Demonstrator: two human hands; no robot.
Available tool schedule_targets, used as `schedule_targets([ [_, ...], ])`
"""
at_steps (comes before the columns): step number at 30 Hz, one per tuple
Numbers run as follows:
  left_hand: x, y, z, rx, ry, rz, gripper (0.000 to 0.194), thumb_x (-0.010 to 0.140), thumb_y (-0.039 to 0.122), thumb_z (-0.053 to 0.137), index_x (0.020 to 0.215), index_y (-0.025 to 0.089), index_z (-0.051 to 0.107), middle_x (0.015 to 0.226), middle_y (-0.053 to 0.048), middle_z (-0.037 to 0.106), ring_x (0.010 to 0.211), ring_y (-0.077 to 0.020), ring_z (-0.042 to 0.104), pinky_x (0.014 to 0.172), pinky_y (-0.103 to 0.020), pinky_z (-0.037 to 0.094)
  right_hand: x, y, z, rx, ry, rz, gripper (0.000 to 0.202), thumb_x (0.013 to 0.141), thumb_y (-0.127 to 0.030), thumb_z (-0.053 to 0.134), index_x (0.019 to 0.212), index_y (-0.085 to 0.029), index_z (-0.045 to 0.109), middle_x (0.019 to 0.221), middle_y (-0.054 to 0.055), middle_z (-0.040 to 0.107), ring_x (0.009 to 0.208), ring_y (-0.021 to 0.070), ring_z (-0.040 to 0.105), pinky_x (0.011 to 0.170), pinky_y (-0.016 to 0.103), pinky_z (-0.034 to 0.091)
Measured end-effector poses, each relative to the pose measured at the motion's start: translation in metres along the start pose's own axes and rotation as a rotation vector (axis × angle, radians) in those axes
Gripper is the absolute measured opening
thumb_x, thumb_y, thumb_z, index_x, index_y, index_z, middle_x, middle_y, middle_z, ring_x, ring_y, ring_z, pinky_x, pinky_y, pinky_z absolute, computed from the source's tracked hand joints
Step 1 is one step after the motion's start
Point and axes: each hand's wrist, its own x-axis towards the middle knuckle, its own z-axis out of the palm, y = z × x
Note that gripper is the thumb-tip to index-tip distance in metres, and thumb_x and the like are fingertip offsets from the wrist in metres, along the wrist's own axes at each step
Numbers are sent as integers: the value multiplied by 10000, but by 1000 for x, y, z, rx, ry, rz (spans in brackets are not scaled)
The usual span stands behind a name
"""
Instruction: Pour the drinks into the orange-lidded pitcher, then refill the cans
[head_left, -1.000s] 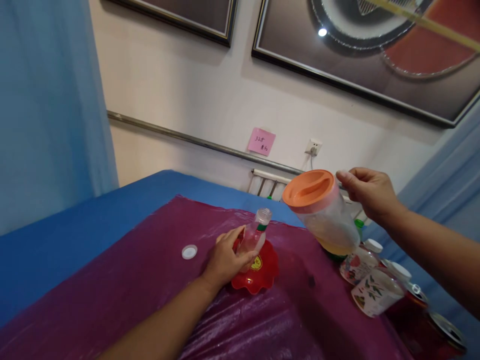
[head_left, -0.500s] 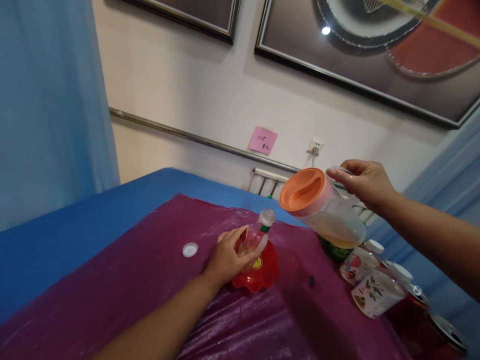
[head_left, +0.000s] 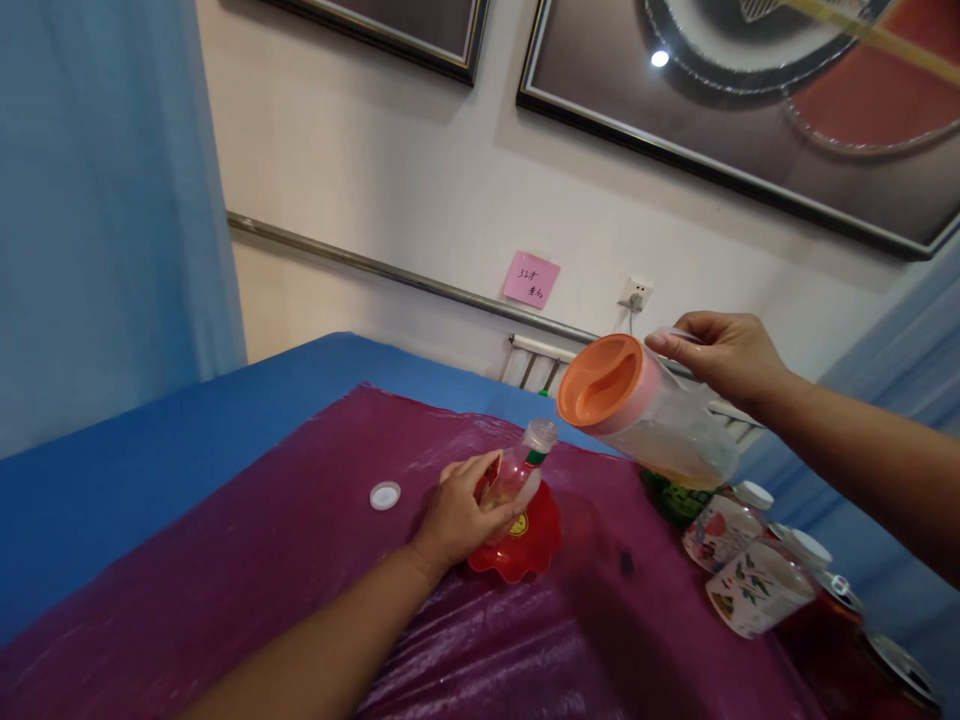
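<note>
Nearest can (head_left: pixel 896 668), right of the bottle (head_left: pixel 516 474), was partly cut off. Left hand (head_left: pixel 459 515) wrapped the bottle, mostly hiding its label (head_left: pixel 492 472), over a red dish (head_left: pixel 517 565) on purple sheeting (head_left: pixel 262 560); right hand (head_left: pixel 731 352) pinched the handle (head_left: pixel 677 332) of the pitcher (head_left: pixel 671 430), lid (head_left: pixel 602 380) tipped bottle-ward, spout unclear. Behind the bottle were blue surface (head_left: pixel 187 440), wall (head_left: pixel 375 150), pink note (head_left: pixel 531 279) reading "32", rest illegible.

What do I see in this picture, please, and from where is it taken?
No machine is here: these are a person's two bare hands, seen from a camera worn on that person's head, facing forward and down. The left hand holds an uncapped clear bottle at a red dish. The right hand holds a tilted pitcher with an orange lid. On the purple covering lies a white cap; to the right stand white-capped bottles and cans.
</note>
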Motion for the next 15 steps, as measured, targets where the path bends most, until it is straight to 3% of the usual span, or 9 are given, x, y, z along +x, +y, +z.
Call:
schedule_targets([
  [15, -1, -3, 2, 4, -12, -8, 625, 740, 439, 816, 1308, 263, 625, 1321, -77, 711, 1220, -332, 642, 1078, -533, 460, 1, -5, -3, -78, -34, -49, 559, 702, -727, 755, 552, -233, 539, 500, -42, 375, 496, 101, 305, 454, 278, 228],
])
